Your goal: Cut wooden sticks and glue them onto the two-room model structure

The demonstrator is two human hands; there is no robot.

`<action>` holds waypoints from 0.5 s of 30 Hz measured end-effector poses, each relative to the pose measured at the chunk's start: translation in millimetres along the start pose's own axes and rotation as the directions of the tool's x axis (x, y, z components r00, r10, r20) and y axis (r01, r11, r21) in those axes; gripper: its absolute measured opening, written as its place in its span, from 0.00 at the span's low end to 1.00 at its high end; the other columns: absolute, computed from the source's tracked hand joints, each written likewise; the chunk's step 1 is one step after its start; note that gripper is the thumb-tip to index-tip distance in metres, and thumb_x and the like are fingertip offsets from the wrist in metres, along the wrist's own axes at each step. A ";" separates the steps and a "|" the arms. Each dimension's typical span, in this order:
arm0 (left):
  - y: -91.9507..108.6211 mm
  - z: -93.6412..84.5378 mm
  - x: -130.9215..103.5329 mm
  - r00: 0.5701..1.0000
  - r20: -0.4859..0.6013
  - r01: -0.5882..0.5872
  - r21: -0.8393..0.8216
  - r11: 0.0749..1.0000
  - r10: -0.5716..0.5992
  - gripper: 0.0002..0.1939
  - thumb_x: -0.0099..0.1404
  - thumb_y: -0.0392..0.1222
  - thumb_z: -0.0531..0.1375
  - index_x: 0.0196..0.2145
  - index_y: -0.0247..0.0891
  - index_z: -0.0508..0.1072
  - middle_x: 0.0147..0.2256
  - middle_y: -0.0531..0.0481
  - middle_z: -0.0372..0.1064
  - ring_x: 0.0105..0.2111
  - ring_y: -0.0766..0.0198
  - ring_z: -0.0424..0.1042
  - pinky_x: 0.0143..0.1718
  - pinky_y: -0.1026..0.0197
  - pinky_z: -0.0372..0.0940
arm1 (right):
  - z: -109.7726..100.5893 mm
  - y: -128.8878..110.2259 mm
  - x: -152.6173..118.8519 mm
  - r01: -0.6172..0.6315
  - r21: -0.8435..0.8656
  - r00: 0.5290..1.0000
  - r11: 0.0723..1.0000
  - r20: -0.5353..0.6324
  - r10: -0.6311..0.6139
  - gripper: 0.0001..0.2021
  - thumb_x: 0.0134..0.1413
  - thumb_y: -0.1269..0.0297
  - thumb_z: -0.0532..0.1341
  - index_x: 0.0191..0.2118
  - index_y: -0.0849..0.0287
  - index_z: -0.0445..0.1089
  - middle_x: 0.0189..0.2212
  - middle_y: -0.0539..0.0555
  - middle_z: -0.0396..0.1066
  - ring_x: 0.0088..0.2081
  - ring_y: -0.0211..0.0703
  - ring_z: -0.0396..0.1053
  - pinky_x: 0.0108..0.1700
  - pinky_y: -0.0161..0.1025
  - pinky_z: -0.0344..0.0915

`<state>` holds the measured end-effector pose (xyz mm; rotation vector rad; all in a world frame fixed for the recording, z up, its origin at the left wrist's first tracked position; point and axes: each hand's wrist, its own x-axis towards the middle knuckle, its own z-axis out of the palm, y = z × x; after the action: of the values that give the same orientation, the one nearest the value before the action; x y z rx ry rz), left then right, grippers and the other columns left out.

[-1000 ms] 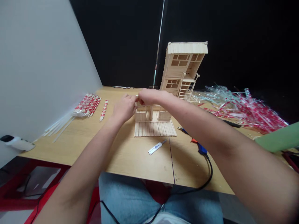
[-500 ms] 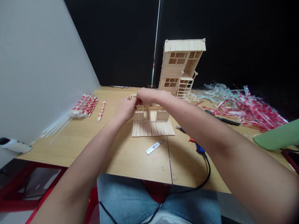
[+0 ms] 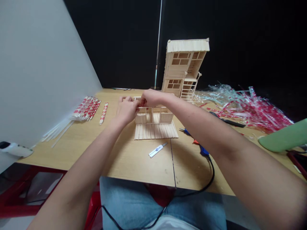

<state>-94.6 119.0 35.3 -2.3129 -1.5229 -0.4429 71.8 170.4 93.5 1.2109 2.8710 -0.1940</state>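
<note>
A small unroofed house model (image 3: 154,131) built of thin wooden sticks rests on the table, its slatted floor toward me. My left hand (image 3: 128,109) is at the model's upper left corner, with thumb and fingers closed on the wall's top. Right beside it, my right hand (image 3: 153,97) bends over the back of the model. Its fingertips are pinched close to the left thumb; whatever they hold is hidden. Nearer to me lies a white-handled craft knife (image 3: 157,150). A blue glue gun or soldering tool (image 3: 203,150) with a black cable lies partly under my right forearm.
Behind stands a taller finished-looking stick house (image 3: 184,65) with a ladder. Paper-wrapped chopsticks (image 3: 87,108) and a single wrapped packet (image 3: 104,113) lie left. Torn plastic wrappers (image 3: 254,107), black-handled pliers or scissors (image 3: 231,122) and a green cylinder (image 3: 283,136) are at right.
My left hand has shifted slightly and its outer fingers have lifted and spread a little. The right hand stays at nearly the same spot. The view has moved slightly.
</note>
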 end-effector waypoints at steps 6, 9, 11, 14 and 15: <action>1.3 -6.0 0.0 0.998 0.023 -0.067 0.063 0.996 0.066 0.09 0.66 0.39 0.58 0.42 0.40 0.76 0.37 0.42 0.73 0.47 0.52 0.68 0.59 0.46 0.50 | 2.1 1.4 -4.2 -0.036 0.055 0.999 0.998 -0.038 0.038 0.12 0.52 0.74 0.60 0.38 0.57 0.81 0.28 0.53 0.78 0.28 0.37 0.69 0.32 0.34 0.61; -1.3 -6.9 2.2 0.994 0.045 -0.102 0.039 0.994 0.100 0.10 0.66 0.36 0.57 0.43 0.41 0.76 0.34 0.45 0.74 0.47 0.52 0.69 0.62 0.44 0.45 | 4.3 -1.1 -11.2 -0.071 0.045 0.981 0.996 -0.175 0.078 0.14 0.55 0.72 0.59 0.43 0.58 0.80 0.38 0.57 0.78 0.36 0.42 0.72 0.37 0.36 0.62; -3.3 -7.0 4.2 0.992 0.065 -0.111 -0.005 0.994 0.111 0.11 0.65 0.35 0.57 0.43 0.42 0.76 0.33 0.47 0.74 0.47 0.53 0.69 0.63 0.43 0.44 | 7.5 -4.4 -19.8 -0.115 0.035 0.950 0.993 -0.288 0.120 0.15 0.59 0.69 0.56 0.47 0.58 0.78 0.41 0.59 0.77 0.41 0.46 0.72 0.40 0.38 0.62; -5.6 -7.5 8.1 0.988 0.089 -0.124 -0.047 0.991 0.127 0.12 0.64 0.34 0.57 0.43 0.43 0.76 0.32 0.48 0.75 0.47 0.52 0.70 0.64 0.42 0.41 | 15.8 -10.0 -37.7 -0.163 0.034 0.880 0.986 -0.446 0.160 0.16 0.63 0.66 0.53 0.47 0.56 0.76 0.39 0.57 0.78 0.40 0.48 0.72 0.39 0.39 0.60; -6.1 -7.7 9.4 0.986 0.097 -0.131 -0.049 0.990 0.135 0.12 0.64 0.34 0.58 0.42 0.43 0.76 0.32 0.48 0.76 0.47 0.52 0.70 0.64 0.42 0.40 | 19.3 -11.5 -44.1 -0.172 0.038 0.860 0.984 -0.481 0.169 0.16 0.63 0.65 0.52 0.47 0.55 0.77 0.38 0.56 0.78 0.39 0.47 0.73 0.38 0.39 0.60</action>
<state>-97.3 125.5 46.9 -2.4853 -1.4038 -0.3319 93.8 128.7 78.5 1.7206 3.1255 0.1470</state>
